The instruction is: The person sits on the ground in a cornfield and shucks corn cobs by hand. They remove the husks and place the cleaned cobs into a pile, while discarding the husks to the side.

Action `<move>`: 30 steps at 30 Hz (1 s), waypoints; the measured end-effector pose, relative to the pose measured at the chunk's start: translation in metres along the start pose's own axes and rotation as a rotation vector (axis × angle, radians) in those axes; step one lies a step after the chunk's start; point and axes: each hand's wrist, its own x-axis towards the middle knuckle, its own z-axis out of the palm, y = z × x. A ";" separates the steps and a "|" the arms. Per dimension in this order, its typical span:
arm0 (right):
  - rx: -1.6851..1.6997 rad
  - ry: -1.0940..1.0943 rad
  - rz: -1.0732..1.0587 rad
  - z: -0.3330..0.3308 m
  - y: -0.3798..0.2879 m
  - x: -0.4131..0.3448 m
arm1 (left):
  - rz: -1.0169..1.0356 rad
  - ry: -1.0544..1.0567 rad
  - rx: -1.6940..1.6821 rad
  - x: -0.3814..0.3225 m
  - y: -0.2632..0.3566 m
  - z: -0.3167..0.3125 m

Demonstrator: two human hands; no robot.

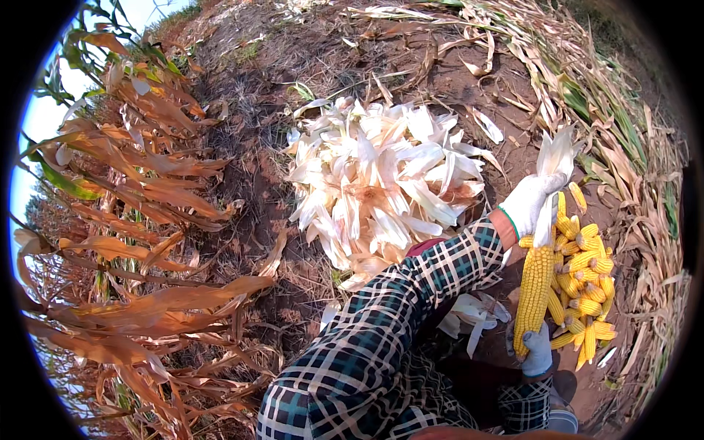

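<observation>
A large yellow ear of corn (pixel 533 297) slants down in front of me, with its pale husk (pixel 554 154) stripped back at the upper end. My left hand (pixel 532 201), in a white glove with a green cuff edge, grips the bunched husk just above the kernels. Around the lower end of the ear closes my right hand (pixel 537 352), in a greyish-white glove; some of its fingers are hidden behind the ear. Right beside both hands, a heap of husked corn ears (pixel 586 269) lies on the soil, partly covered by the held ear.
A big pile of stripped husks (pixel 379 176) rests on the ground at the middle. A few loose husks (pixel 474 316) lie nearer my body. Dry standing corn plants (pixel 137 308) fill the left side, and flattened stalks (pixel 599 110) curve along the right.
</observation>
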 end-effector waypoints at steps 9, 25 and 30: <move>0.119 -0.161 0.166 0.004 0.005 0.005 | 0.421 0.589 -0.243 -0.001 0.105 -0.065; 0.248 0.186 0.227 -0.016 0.020 0.080 | 0.094 0.353 0.926 -0.070 0.049 -0.030; -0.090 0.305 -0.108 -0.015 0.015 0.083 | -0.047 0.216 0.898 -0.055 0.013 -0.015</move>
